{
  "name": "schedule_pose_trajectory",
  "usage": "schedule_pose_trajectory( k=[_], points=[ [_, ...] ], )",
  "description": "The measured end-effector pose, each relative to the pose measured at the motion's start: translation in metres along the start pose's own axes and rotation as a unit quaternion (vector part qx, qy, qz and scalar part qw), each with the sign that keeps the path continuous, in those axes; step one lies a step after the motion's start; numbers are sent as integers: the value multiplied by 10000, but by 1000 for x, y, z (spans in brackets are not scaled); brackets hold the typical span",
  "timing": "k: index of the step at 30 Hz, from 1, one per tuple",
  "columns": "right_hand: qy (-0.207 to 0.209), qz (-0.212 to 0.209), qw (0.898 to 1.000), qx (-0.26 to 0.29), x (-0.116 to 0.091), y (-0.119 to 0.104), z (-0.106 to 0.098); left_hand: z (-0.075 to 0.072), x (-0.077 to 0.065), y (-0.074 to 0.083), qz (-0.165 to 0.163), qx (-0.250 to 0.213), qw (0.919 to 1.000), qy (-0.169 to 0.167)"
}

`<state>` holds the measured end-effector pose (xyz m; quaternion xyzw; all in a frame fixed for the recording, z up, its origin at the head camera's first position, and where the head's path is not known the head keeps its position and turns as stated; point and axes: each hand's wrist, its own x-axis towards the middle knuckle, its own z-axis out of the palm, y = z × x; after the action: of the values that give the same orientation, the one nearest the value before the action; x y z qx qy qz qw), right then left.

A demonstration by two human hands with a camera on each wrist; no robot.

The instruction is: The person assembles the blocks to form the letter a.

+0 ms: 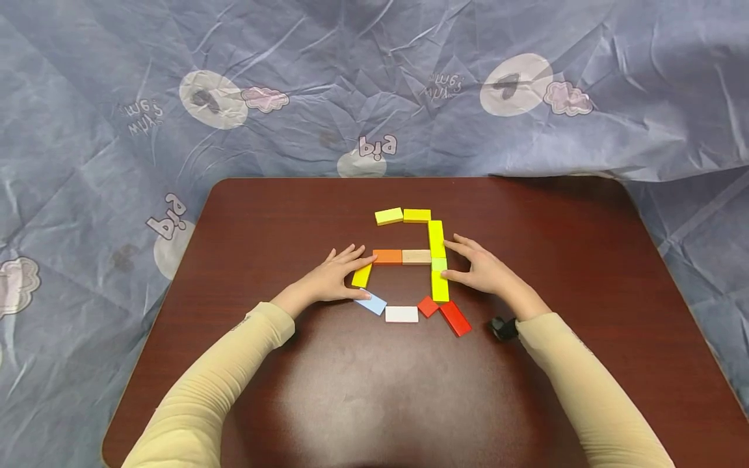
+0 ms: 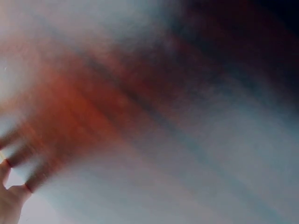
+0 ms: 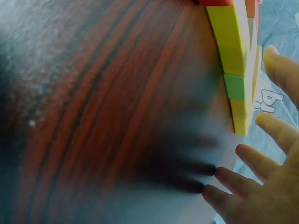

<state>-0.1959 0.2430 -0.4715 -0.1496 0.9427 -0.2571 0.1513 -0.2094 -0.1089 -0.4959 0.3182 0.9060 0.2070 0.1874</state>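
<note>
Flat coloured blocks form an "a"-like outline on the table. My left hand (image 1: 335, 276) has its fingers spread beside the left part. Its index fingertip is right at the orange block (image 1: 387, 258), its thumb tip over the light blue block (image 1: 374, 305), with a yellow block (image 1: 362, 275) between. My right hand (image 1: 484, 268) is at the right column, thumb and index tips along the edges of the lower yellow block (image 1: 440, 290) and upper yellow block (image 1: 436, 237). A green block (image 3: 234, 87) sits between those two. The left wrist view shows only fingertips (image 2: 16, 191) at its edge.
A wooden block (image 1: 417, 257) joins the orange one to the column. Two yellowish blocks (image 1: 417, 215) lie at the top. Along the bottom are a white block (image 1: 401, 314), a small red block (image 1: 428, 307) and a longer red block (image 1: 456, 318). A grey-blue cloth (image 1: 374, 78) hangs behind the table.
</note>
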Motion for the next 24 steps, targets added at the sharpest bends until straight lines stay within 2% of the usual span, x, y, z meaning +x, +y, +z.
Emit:
schedule_pose_trajectory(
  k=[12, 24],
  points=[
    [-69, -40, 10000, 1, 1, 11, 14, 0, 2, 1, 116, -59, 9999, 82],
    [-46, -50, 9999, -100, 6, 13, 17, 2, 4, -5, 5, -210, 9997, 90]
  ],
)
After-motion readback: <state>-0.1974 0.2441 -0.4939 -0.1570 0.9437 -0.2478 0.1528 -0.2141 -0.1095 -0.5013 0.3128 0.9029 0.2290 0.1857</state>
